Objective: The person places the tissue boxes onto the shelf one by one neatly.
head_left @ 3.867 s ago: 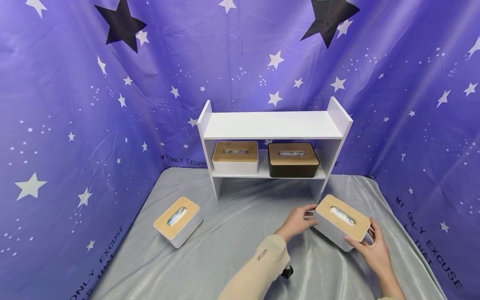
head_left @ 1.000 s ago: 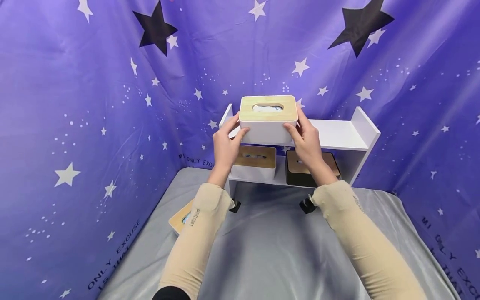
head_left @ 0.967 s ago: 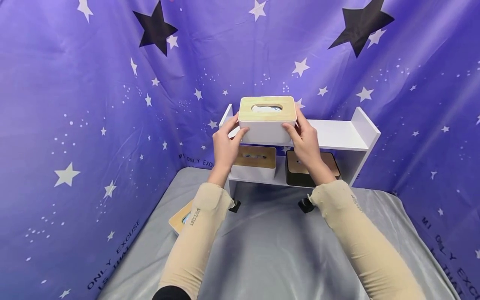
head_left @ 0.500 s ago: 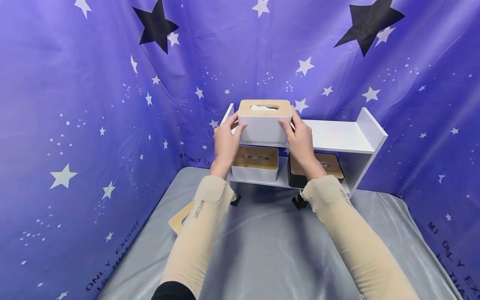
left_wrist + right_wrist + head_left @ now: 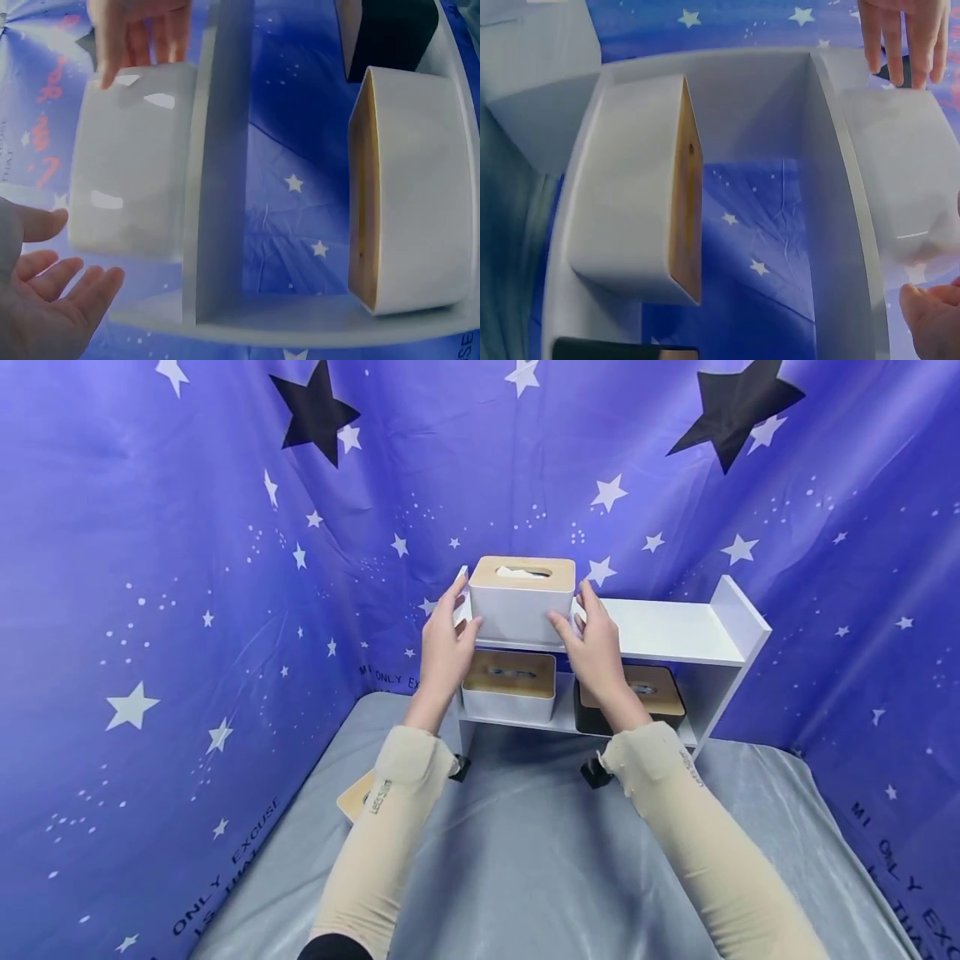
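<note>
A white tissue box with a wooden lid sits at the left end of the upper board of a white shelf. My left hand is beside its left end, fingers loosely spread; a gap shows between hand and box in the left wrist view. At the other end, my right hand has its thumb over the front corner and its fingers extended past the side, loosely spread. Below, another white tissue box and a black tissue box stand on the lower board, the black one partly hidden by my right hand.
A further wood-lidded tissue box lies on the grey cloth at left, largely covered by my left sleeve. The shelf's raised right side panel bounds the upper board. Purple star-printed curtain hangs behind and on both sides.
Both hands lifted the white tissue box from the cloth at right to the upper board. Over the last second it was lowered and shifted slightly left; then my fingers spread away from it.
</note>
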The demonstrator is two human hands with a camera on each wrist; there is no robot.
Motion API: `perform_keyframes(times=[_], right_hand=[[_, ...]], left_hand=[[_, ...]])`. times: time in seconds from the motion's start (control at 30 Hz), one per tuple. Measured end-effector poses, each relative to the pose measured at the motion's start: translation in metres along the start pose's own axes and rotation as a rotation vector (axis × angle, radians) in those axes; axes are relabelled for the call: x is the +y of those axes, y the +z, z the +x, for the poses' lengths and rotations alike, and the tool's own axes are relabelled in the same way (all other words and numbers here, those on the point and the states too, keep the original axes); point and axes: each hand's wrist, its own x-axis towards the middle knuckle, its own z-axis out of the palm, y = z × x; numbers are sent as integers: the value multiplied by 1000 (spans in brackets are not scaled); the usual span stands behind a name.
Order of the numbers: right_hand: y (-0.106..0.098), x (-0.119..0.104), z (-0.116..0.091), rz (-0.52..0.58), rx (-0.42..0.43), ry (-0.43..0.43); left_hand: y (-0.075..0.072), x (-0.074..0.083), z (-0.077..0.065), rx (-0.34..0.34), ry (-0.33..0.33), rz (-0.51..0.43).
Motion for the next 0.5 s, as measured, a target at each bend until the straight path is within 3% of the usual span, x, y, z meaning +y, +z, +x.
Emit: perform_keyframes(times=[0.07, 0.23, 0.33, 0.5], right_hand=[[0, 3, -8, 35, 20, 4], [3, 11, -34, 113, 104, -47], [11, 16, -50, 155, 112, -93], [33, 18, -75, 226, 68, -153]], left_hand=[[-7, -5, -8, 9, 19, -50], [-38, -31, -33, 37, 32, -50], [-59, -57, -54, 43, -22, -13], [-86, -103, -92, 36, -181, 62]])
